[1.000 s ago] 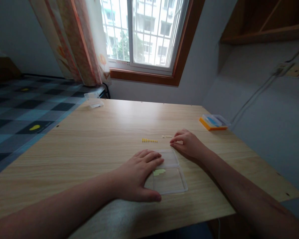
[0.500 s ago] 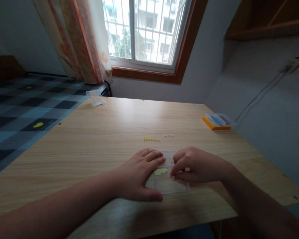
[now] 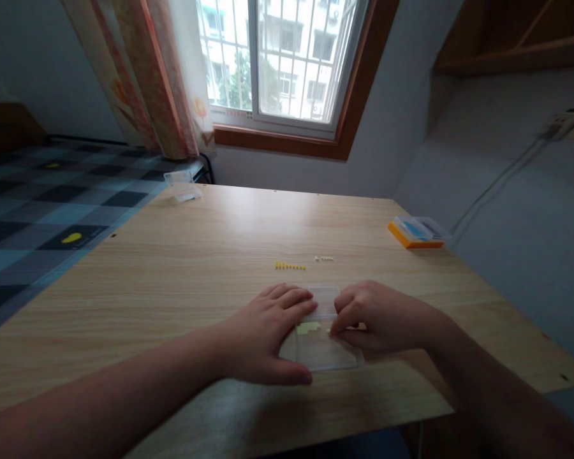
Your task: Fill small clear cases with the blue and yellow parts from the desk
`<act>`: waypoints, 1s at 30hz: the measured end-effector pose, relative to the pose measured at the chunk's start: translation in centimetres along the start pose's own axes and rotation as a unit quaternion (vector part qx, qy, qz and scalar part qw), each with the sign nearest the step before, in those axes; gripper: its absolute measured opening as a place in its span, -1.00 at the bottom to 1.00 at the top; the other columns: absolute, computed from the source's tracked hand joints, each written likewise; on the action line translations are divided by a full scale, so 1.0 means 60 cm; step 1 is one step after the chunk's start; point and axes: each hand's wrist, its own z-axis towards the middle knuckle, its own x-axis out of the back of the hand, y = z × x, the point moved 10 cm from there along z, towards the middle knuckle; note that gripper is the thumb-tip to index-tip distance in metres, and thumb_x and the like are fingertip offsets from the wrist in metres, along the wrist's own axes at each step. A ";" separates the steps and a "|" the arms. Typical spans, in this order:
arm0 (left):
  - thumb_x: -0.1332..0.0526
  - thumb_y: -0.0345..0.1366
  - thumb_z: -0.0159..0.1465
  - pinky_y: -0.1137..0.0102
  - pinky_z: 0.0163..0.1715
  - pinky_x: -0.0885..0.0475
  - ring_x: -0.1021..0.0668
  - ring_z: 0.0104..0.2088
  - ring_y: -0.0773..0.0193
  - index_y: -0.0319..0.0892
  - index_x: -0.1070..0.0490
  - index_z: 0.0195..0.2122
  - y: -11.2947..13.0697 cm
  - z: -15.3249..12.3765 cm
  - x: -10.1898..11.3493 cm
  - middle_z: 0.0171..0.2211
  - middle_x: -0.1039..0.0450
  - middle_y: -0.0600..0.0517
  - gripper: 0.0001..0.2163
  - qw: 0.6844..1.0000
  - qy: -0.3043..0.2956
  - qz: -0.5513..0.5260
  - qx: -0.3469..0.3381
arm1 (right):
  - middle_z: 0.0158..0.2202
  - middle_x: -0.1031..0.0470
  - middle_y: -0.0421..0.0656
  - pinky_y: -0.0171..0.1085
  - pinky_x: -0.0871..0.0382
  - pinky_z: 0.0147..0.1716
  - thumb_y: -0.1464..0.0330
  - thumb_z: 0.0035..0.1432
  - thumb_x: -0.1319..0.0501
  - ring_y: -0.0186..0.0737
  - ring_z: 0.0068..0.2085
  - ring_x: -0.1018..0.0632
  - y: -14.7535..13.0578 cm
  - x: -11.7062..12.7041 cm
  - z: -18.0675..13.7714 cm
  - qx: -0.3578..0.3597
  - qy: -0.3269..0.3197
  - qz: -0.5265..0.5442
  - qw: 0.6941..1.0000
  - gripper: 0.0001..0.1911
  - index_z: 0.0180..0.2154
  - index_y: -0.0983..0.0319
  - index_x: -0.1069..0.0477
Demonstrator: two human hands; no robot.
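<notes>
A clear plastic case (image 3: 323,352) lies open on the wooden table (image 3: 182,274) in front of me. My left hand (image 3: 263,335) rests flat on its left edge, fingers stretched over the lid. My right hand (image 3: 377,315) hovers over the case's right side with thumb and forefinger pinched together on something tiny that I cannot make out. A small pale green stepped patch of beads (image 3: 309,327) sits inside the case between the two hands. Beyond the case lie a short row of yellow beads (image 3: 290,266) and a shorter row of white beads (image 3: 324,259).
An orange and blue box with a clear lid (image 3: 416,231) sits near the table's right edge. A small clear box (image 3: 182,185) stands at the far left corner. A checked bed cover (image 3: 38,210) lies to the left, a window (image 3: 277,64) behind.
My right hand came back from the white beads to the case and now holds its pinch near the green patch. The left hand stayed on the case.
</notes>
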 end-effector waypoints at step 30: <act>-0.32 0.30 0.12 -0.07 0.34 -0.14 -0.33 0.30 -0.23 -0.25 -0.28 0.34 0.004 -0.001 0.002 0.31 -0.30 -0.27 -0.09 1.000 0.007 -0.003 -0.006 | -0.41 -0.51 -0.24 -0.31 -0.15 -0.34 0.41 0.32 -0.18 -0.37 -0.41 -0.44 -0.002 -0.010 0.006 -0.029 0.010 -0.088 0.996 -0.78 -0.25 0.16 -0.62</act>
